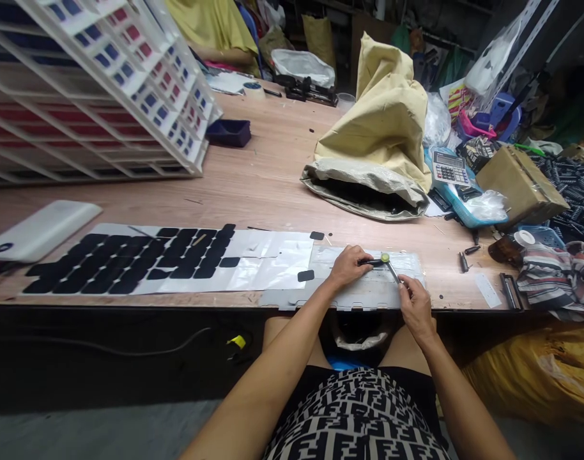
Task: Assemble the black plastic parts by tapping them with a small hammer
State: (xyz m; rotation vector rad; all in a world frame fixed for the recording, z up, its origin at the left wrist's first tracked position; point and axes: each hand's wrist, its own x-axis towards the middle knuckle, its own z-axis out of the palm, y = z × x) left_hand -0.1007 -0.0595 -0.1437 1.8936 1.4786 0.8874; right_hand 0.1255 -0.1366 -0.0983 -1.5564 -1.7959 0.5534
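Observation:
Over a translucent plastic sheet [368, 291] at the table's front edge, my left hand [348, 267] is closed on a slim black piece [368, 262] that points right. My right hand [415, 303] grips a thin metallic rod-like tool [393, 271], slanting up and left. Where the tool and the black piece meet sits a small round yellow-green thing [384, 258]; which one it belongs to I cannot tell. To the left, rows of flat black rounded pieces [124, 262] lie on a white sheet [268, 255]. A single loose black piece [306, 275] lies near my left forearm.
A beige sack [378, 108] lies open towards me at the back. On the right are a calculator [449, 167], a cardboard box [522, 185] and a striped cloth [551, 275]. A white crate [186, 121] and a white flat device [43, 230] are left. Another person's yellow clothing [215, 25] shows behind.

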